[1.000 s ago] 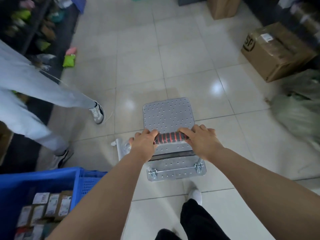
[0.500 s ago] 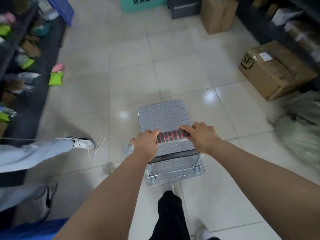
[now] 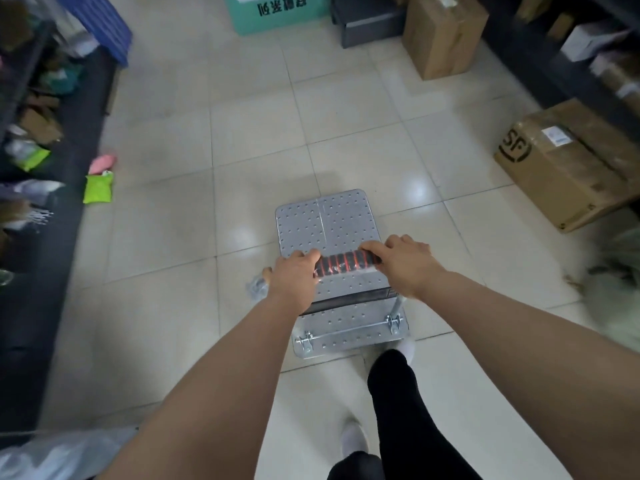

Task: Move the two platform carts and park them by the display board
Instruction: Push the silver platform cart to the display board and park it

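Note:
A small platform cart (image 3: 325, 223) with a grey dimpled metal deck stands on the tiled floor right in front of me. Its handle (image 3: 344, 263) has a black grip with red rings wrapped in clear film. My left hand (image 3: 294, 277) is closed over the left end of the handle and my right hand (image 3: 405, 263) over the right end. The deck carries no load. Only one cart is in view, and I see no display board.
Dark shelving with bagged goods (image 3: 34, 157) lines the left side. A taped cardboard box (image 3: 568, 164) lies on the floor at right, a taller box (image 3: 443, 32) and a green carton (image 3: 277, 10) stand ahead. A person's pale trouser leg (image 3: 52, 455) shows bottom left.
The cart and I have rolled forward down the aisle. The other person and the blue crate have dropped behind to the lower left, and the boxes ahead are nearer.

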